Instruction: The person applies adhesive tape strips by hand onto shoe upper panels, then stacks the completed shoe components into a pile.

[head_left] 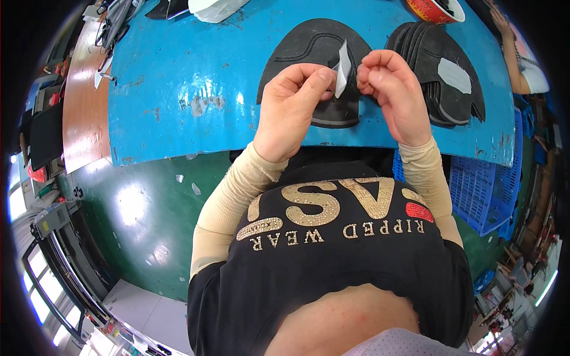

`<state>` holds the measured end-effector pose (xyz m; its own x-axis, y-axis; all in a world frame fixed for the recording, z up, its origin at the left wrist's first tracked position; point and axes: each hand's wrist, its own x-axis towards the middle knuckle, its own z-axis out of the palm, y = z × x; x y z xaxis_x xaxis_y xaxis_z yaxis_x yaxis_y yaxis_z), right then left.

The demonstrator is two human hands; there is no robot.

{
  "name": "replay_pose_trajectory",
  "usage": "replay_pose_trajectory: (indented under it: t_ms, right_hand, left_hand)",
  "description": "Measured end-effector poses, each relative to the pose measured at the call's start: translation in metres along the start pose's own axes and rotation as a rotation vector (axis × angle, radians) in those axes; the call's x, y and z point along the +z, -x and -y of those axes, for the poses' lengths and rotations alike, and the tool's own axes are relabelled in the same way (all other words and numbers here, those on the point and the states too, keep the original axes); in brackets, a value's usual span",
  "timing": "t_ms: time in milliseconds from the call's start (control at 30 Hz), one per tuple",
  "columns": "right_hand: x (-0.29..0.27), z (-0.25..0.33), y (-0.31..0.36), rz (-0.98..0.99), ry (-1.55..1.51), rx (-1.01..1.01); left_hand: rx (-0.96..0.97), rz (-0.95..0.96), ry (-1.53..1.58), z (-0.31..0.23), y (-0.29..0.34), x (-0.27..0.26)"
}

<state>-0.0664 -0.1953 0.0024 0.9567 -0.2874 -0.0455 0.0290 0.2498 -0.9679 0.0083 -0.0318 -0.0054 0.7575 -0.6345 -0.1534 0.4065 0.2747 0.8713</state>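
Note:
My left hand (295, 105) pinches a small white slip (342, 71) between thumb and fingers, and the slip stands nearly on edge. Close by on the right is my right hand (396, 89), its thumb and fingertips pressed together; whatever they hold, if anything, is too small to make out. Under both hands a black curved piece (317, 41) with a stitched wavy line lies flat on the blue table (178, 71). Right of it sits a stack of similar black pieces (415, 44), with a whitish patch (455, 75) on the top one.
A red bowl (432, 10) with dark contents stands at the far right edge. Blue plastic crates (484, 190) are below the table on the right. Another person's arm (510, 50) shows at the far right. A wooden surface (88, 101) adjoins on the left.

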Motion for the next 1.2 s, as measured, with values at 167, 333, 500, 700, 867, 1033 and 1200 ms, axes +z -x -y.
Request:
replay_pose_trajectory:
  t_ms: [167, 333, 500, 700, 867, 1033, 1200]
  right_hand:
    - [0.026, 0.005, 0.005, -0.001, 0.211, -0.030]
    - [0.023, -0.002, 0.003, -0.030, 0.063, 0.012]
    - [-0.001, 0.001, 0.001, 0.024, -0.270, 0.114]
    - [-0.047, 0.045, -0.003, 0.043, -0.112, 0.047]
    - [-0.030, 0.057, -0.023, 0.290, -0.012, 0.107]
    - [-0.017, 0.053, -0.033, 0.528, -0.147, 0.213]
    - [-0.011, 0.047, -0.034, 0.458, -0.041, 0.241]
  left_hand:
    - [0.070, -0.022, 0.053, 0.009, 0.001, 0.011]
    - [0.171, -0.016, -0.111, 0.015, 0.001, 0.004]
    - [0.146, -0.116, 0.157, 0.012, 0.001, -0.016]
    - [0.216, -0.213, 0.334, -0.026, 0.001, -0.074]
    - [0.063, 0.089, -0.153, -0.032, 0.007, -0.050]
    - [0.171, 0.143, -0.208, -0.037, -0.001, -0.029]
    - [0.409, 0.357, -0.621, -0.046, -0.013, -0.021]
